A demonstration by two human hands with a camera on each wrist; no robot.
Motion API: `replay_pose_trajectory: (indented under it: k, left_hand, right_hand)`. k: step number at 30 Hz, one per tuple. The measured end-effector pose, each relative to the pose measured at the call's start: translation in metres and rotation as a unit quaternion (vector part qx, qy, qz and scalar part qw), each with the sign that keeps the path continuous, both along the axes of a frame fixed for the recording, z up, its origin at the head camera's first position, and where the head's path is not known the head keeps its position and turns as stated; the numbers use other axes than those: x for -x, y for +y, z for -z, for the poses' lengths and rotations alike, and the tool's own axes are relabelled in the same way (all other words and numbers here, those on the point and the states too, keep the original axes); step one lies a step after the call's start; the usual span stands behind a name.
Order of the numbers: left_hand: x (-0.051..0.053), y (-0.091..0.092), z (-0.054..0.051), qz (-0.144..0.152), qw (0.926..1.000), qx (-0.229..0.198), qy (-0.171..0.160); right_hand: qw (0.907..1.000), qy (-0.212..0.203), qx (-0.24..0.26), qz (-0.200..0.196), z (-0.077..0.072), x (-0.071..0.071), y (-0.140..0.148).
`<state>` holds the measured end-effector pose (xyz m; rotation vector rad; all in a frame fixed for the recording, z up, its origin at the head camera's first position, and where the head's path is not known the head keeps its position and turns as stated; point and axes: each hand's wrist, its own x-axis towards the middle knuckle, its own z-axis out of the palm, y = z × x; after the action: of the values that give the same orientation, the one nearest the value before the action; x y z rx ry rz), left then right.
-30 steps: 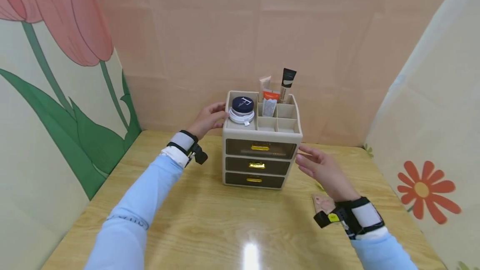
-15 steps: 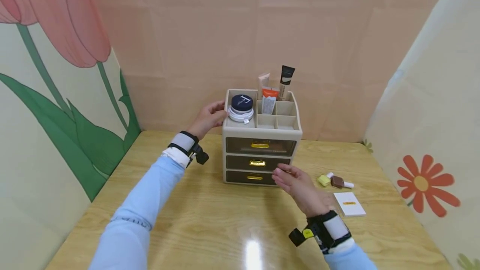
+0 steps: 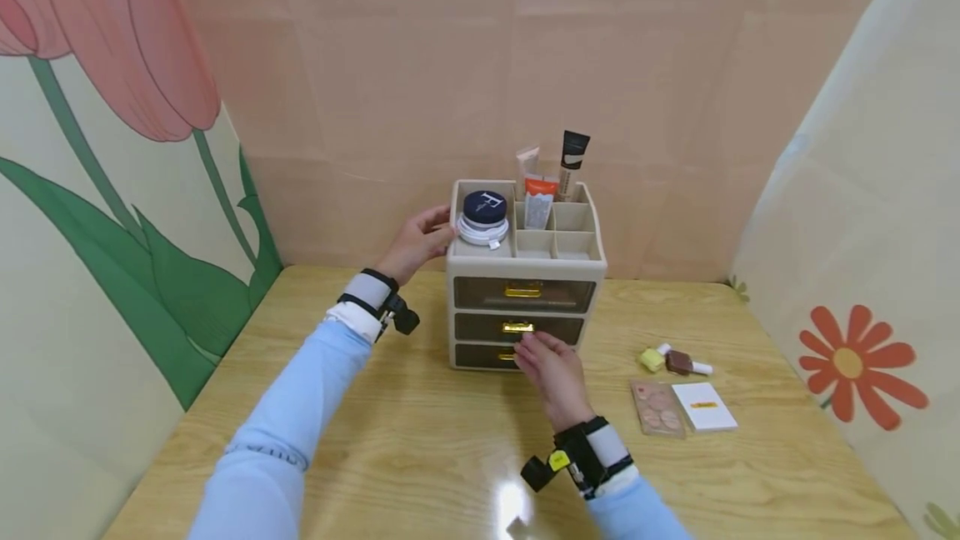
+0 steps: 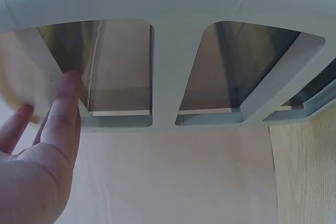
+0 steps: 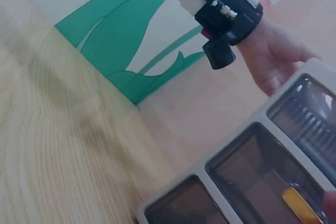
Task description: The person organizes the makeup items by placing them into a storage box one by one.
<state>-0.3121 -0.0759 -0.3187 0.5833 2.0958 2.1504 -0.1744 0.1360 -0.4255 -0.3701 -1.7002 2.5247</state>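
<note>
A beige organizer (image 3: 527, 268) with three dark drawers stands upright on the table, all drawers closed. My left hand (image 3: 415, 245) rests against its upper left side, fingers extended; in the left wrist view the hand (image 4: 47, 150) touches the organizer's side frame (image 4: 173, 72). My right hand (image 3: 553, 375) is at the front, fingertips by the middle drawer's gold handle (image 3: 517, 327) and partly covering the bottom drawer. In the right wrist view only a fingertip shows beside a gold handle (image 5: 300, 205); whether it grips the handle is unclear.
On top of the organizer are a dark-lidded compact (image 3: 484, 207), an orange-capped tube (image 3: 538, 205) and a black-capped tube (image 3: 573, 152). To the right lie a yellow bottle (image 3: 651, 359), a brown bottle (image 3: 678, 362), a palette (image 3: 658, 408) and a white box (image 3: 706, 407).
My right hand has moved left from the organizer's right side to the handle at its front, uncovering the items on the right. The left hand has stayed at the left side.
</note>
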Motion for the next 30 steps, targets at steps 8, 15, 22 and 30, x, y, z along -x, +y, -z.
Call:
replay_pose_trajectory:
  k: [8,15,22,30]
  left_hand:
    - [-0.002,0.003,0.004,0.001,1.0,0.004,-0.005]
    - [-0.001,0.003,0.005,0.009,1.0,-0.003,-0.001]
    - [-0.002,0.002,0.005,0.01,1.0,-0.001,-0.001]
    - [0.001,-0.002,0.003,0.009,0.9999,0.005,-0.007]
  right_hand:
    - [0.9957,0.018,0.017,0.089,0.005,0.008,-0.013]
    - [0.993,0.027,0.008,0.115,0.007,0.01,-0.016]
    - [0.9929,0.018,0.004,0.117,0.007,0.008,-0.017]
    - [0.9942,0.019,0.007,0.105,0.008,-0.006,-0.018]
